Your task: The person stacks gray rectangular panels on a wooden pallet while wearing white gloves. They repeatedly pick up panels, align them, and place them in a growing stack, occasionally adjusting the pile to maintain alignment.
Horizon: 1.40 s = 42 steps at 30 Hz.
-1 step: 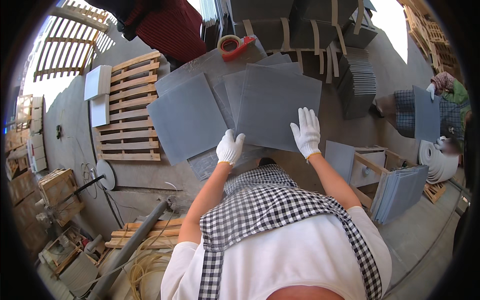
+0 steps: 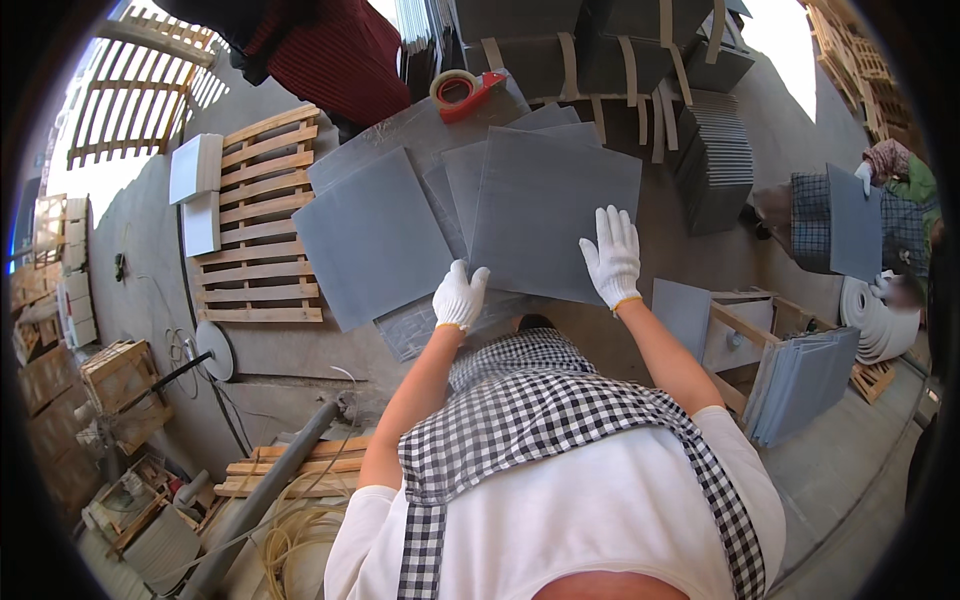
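Two square grey tiles lie side by side on a stack of thin grey sheets, a left tile (image 2: 370, 240) and a right tile (image 2: 555, 210). Other sheets fan out beneath them. My left hand (image 2: 460, 297), in a white knit glove, is closed at the near left corner of the right tile, fingers curled and thumb at its edge; the fingertips are partly hidden. Flat on the right side of that same tile rests my gloved right hand (image 2: 612, 258), its fingers stretched out. A red tape dispenser (image 2: 468, 95) sits at the stack's far end.
A wooden pallet (image 2: 258, 220) with white blocks stands left. Grey stacks with brown strips (image 2: 627, 75) are beyond. At right, a wooden crate (image 2: 745, 315) has leaning panels (image 2: 805, 385), and a co-worker holds a grey panel (image 2: 855, 222). A metal pipe (image 2: 265, 495) runs lower left.
My right hand has slid slightly away from me over the right tile. My left hand stays at the corner, and the tiles look almost unmoved.
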{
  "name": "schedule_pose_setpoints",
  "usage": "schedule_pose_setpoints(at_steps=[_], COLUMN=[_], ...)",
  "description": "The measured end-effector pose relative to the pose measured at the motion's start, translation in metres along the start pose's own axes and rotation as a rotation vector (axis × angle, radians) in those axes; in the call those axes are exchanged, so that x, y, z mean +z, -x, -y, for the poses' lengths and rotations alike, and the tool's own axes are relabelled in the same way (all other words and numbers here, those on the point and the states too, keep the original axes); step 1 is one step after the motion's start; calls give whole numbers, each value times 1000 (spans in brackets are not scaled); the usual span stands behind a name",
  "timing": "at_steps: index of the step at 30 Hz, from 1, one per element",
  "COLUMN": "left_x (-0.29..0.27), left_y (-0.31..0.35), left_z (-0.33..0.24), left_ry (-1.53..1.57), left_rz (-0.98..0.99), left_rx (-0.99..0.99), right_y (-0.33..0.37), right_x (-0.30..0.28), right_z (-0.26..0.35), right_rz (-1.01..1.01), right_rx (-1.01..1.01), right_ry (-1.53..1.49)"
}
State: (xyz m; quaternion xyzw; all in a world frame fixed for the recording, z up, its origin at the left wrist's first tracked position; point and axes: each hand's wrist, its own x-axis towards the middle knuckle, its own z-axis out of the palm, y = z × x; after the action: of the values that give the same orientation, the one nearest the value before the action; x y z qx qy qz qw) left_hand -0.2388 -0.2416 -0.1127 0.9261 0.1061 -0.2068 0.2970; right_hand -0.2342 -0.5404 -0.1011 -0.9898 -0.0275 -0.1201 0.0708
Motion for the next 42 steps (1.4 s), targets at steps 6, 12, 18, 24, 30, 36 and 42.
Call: schedule_pose_setpoints(at_steps=[6,12,18,24,30,36,42], left_x=[6,11,22,18,5,-7,-7], left_y=[-5,-11,-15,-11,-21,-43,-43], left_z=[-15,-7,16,15,-1,-5,-2], left_ry=[-122,6,78,729,-243,-270,-195], left_rz=[104,87,71,150,67,255,284], left_rx=[-88,-104,-66,-358,45,44,7], right_y=[-67,-156,-157,-14,27,3,6], right_x=[45,67,87,55,19,17,-5], right_z=[-46,-2,114,107,-28,-60,-59], right_rz=[12,2,105,305,55,222,272], right_rx=[139,61,-235,-361,583,866,956], right_ry=[150,74,-183,-367,-179,-359,-554])
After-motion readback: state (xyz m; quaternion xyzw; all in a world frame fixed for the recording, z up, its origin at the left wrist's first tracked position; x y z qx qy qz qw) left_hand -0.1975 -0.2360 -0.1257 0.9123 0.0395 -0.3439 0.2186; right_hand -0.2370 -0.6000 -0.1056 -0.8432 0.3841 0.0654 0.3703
